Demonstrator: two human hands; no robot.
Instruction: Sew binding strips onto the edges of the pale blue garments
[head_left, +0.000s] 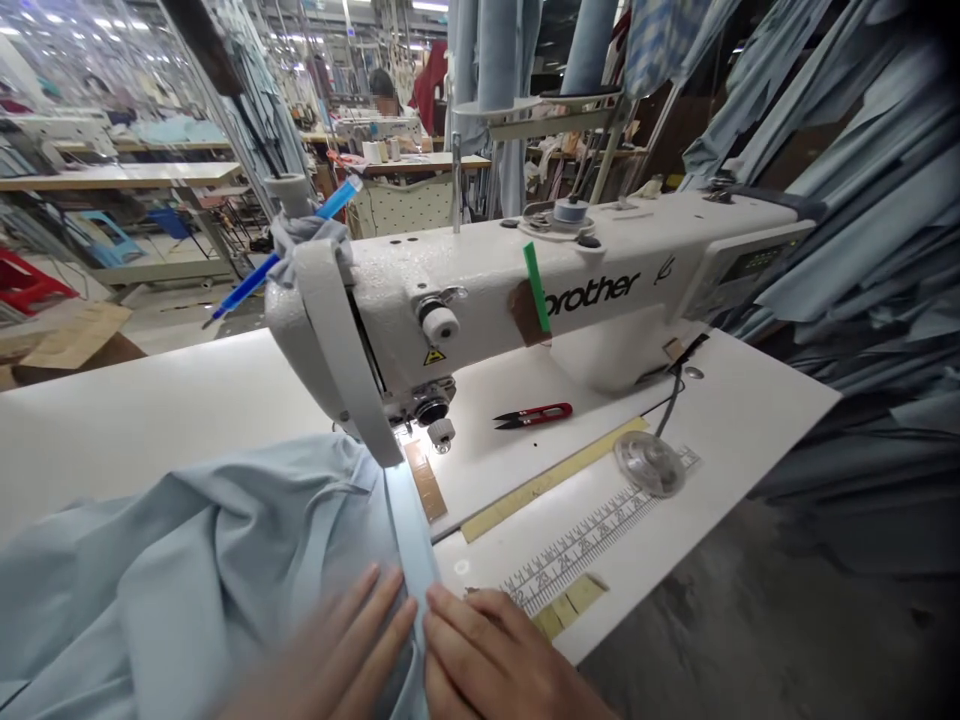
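Light blue fabric (225,560) lies in loose folds on the table, and its straight banded edge (409,520) runs under the needle area of a white sewing machine (480,290). My left hand (352,640) rests on the cloth left of the band, fingers stretched out and flat; its back is smeared by motion. At the band's right edge, my right hand (495,650) has its fingers bent and pressed together on the cloth; the thumb cannot be made out. Both hands are close together, in front of the machine's needle.
Red-handled thread snips (534,415) lie under the machine arm. A clear round disc (649,463) sits by a printed ruler (585,545) and yellow tape strips (555,480). A blue pen (281,250) is tied to the machine head. Hanging fabric pieces (847,200) crowd the right side.
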